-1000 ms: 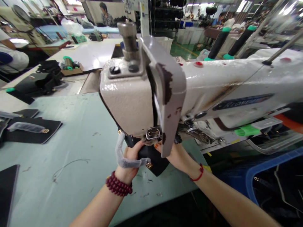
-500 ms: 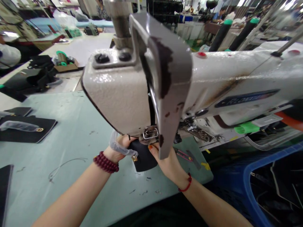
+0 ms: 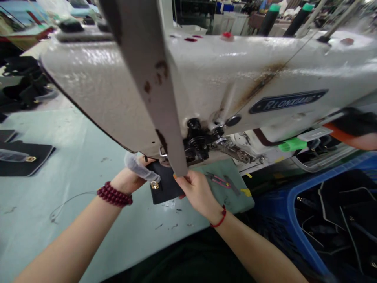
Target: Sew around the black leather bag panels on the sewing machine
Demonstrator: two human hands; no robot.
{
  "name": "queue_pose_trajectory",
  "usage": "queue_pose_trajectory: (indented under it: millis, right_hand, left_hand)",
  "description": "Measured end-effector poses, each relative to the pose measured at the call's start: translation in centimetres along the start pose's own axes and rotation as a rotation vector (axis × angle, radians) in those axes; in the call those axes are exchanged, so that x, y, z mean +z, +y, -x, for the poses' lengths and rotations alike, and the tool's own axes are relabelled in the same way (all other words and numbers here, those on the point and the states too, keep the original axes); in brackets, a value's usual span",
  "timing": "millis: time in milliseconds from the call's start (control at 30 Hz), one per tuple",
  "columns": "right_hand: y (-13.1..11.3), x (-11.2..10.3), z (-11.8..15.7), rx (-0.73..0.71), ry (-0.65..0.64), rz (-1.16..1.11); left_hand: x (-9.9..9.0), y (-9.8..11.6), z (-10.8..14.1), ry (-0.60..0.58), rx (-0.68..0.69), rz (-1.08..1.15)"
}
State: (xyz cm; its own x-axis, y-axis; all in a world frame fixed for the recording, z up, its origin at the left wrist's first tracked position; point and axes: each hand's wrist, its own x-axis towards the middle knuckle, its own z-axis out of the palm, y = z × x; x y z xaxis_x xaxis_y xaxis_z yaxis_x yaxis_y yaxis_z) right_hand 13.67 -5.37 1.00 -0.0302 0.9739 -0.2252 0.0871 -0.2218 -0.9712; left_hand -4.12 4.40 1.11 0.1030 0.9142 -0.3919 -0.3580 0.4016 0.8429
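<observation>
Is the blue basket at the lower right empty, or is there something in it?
Not empty: the blue basket holds a jumble of dark pieces, some with pale edging. How deep they go, I cannot tell.

Two bare forearms reaching up from the lower left and lower right of the frame, left hand (image 3: 132, 179) partly hidden near the centre, wrist ringed by dark red beads, right hand (image 3: 196, 188) with thumb and fingers pinched together, thin red cord round its wrist
</observation>
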Motion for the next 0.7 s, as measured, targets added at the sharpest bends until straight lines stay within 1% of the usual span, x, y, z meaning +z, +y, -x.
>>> queue_pose_trajectory:
  millis: [67,133,167,200,233,300,333,367,433,467,500,567,700]
  right_hand:
    - [0.0,-0.1,0.5,0.049,-0.087,-0.101]
    - [0.1,-0.2,0.9,0.067,-0.131,-0.153]
    - [0.2,-0.2,1.0,0.072,-0.139,-0.172]
    - [0.3,-0.3,1.2,0.076,-0.144,-0.193]
    - [0.4,-0.3,1.3,0.083,-0.154,-0.215]
    - [0.5,-0.3,1.6,0.093,-0.171,-0.249]
    - [0.5,-0.4,1.7,0.094,-0.179,-0.256]
    - [0.5,-0.4,1.9,0.093,-0.185,-0.254]
    - [0.4,-0.6,2.2,0.093,-0.191,-0.238]
    - [0.3,-0.6,2.4,0.092,-0.192,-0.228]
    - [0.2,-0.7,2.6,0.091,-0.191,-0.217]
    - [0.1,-0.9,3.0,0.087,-0.190,-0.192]
    - [0.5,-1.7,3.8,0.068,-0.223,-0.132]
  left_hand:
    - [-1.1,-1.3,1.8,-0.025,-0.088,0.063]
    - [-1.8,-3.3,4.5,0.019,-0.089,0.180]
    - [-1.8,-4.4,6.0,0.039,-0.070,0.239]
    - [-1.5,-5.4,7.4,0.040,-0.039,0.283]
    - [-0.9,-6.4,8.6,0.010,-0.002,0.317]
    - [0.9,-7.8,10.3,-0.060,0.033,0.312]
    - [1.9,-8.2,10.6,-0.059,0.027,0.289]
    - [2.8,-8.4,10.7,-0.026,0.013,0.261]
    - [3.9,-8.3,10.5,0.088,-0.006,0.205]
    - [4.1,-8.1,10.2,0.131,-0.009,0.174]
    - [4.1,-8.0,10.0,0.158,-0.012,0.135]
    - [3.4,-7.8,9.8,0.170,-0.027,0.039]
    - [1.9,-7.8,10.0,0.121,-0.064,-0.121]
